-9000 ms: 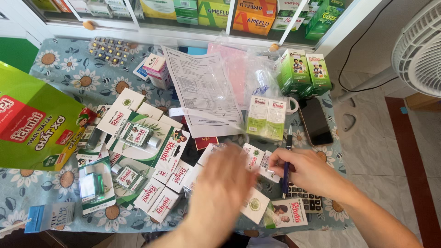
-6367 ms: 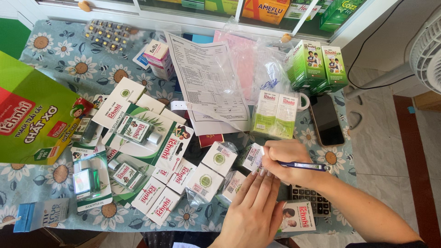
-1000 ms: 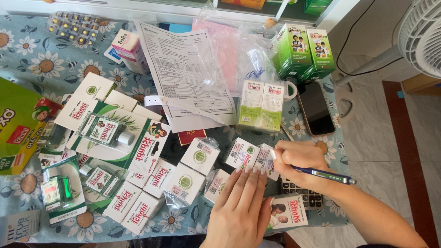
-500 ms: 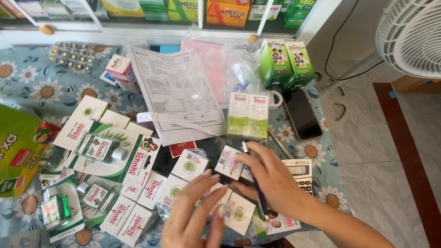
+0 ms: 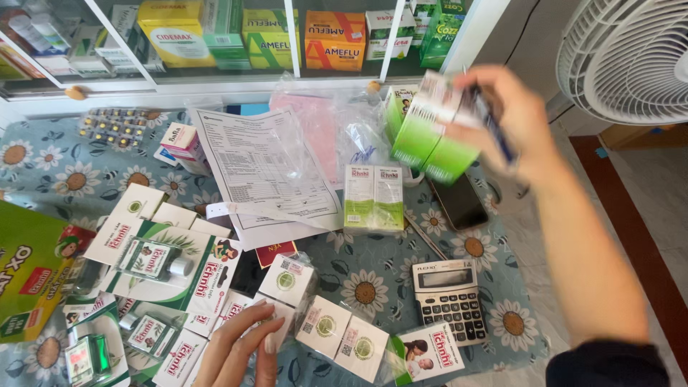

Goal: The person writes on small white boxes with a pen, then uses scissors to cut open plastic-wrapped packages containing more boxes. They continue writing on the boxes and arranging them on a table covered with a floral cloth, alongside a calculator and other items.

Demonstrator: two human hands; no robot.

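Note:
My right hand (image 5: 512, 118) is raised at the upper right, gripping two green-and-white boxes (image 5: 433, 132) together with a blue pen (image 5: 496, 129); the boxes are blurred by motion. My left hand (image 5: 240, 351) rests low at the bottom centre, fingers spread on small white boxes (image 5: 287, 283) with round green marks. More of these white boxes (image 5: 344, 337) lie beside it. A grey calculator (image 5: 448, 301) sits right of them.
A floral tablecloth (image 5: 43, 172) covers the table. On it lie printed sheets in plastic (image 5: 261, 172), two upright green-white boxes (image 5: 373, 197), a black phone (image 5: 459, 201), blister packs (image 5: 118, 125) and a big green carton (image 5: 29, 265). A glass cabinet (image 5: 287, 36) stands behind, a white fan (image 5: 631, 57) at right.
My right hand rose from the white boxes near the calculator to the upper right and now holds two green-and-white boxes along with the pen. My left hand stayed low on the white boxes.

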